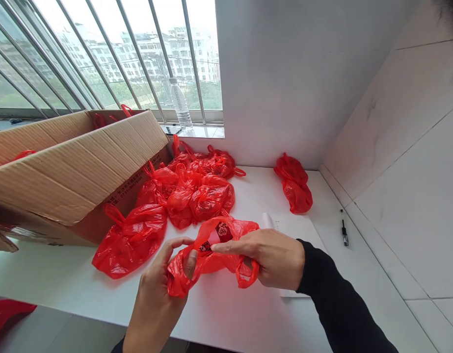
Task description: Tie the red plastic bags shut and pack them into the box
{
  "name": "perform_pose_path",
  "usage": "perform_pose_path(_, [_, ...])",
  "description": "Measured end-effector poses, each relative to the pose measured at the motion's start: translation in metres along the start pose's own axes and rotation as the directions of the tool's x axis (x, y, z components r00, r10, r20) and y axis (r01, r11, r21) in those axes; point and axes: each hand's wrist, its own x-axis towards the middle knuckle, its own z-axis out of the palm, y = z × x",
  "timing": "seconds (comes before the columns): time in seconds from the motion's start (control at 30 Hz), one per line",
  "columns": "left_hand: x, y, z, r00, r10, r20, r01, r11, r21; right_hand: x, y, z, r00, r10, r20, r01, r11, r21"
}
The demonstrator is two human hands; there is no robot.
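Both my hands hold one red plastic bag (211, 255) just above the white table (229, 314), near its front edge. My left hand (158, 289) pinches the bag's left side between thumb and fingers. My right hand (274, 257) grips its right side, with one red handle loop hanging under the palm. Something with a dark printed pattern shows through the bag's open mouth.
A heap of tied red bags (189, 189) lies behind, and one more red bag (294, 184) sits apart at the back right. A large open cardboard box (64, 171) fills the left. A pen (344, 230), a sheet of paper (296, 225) and a water bottle (180, 103) are nearby.
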Motion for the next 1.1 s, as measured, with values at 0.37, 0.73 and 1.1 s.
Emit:
perform_pose_path(0.37, [0.002,0.016,-0.017,0.995,0.029,0.095,-0.009,0.98,-0.201,-0.01,0.003,-0.028,0.833,0.182,-0.522,-0.095,0.977,0.188])
perform_pose_path(0.73, [0.047,0.032,-0.02,0.92,0.295,-0.257,-0.305,0.952,-0.002,-0.026,0.012,-0.044,0.67,0.346,-0.657,0.12,0.823,0.556])
perform_pose_path(1.1, [0.051,0.087,0.022,0.899,0.144,0.414,0.036,0.917,-0.398,-0.019,-0.007,-0.035,0.721,0.159,-0.674,0.363,0.742,0.564])
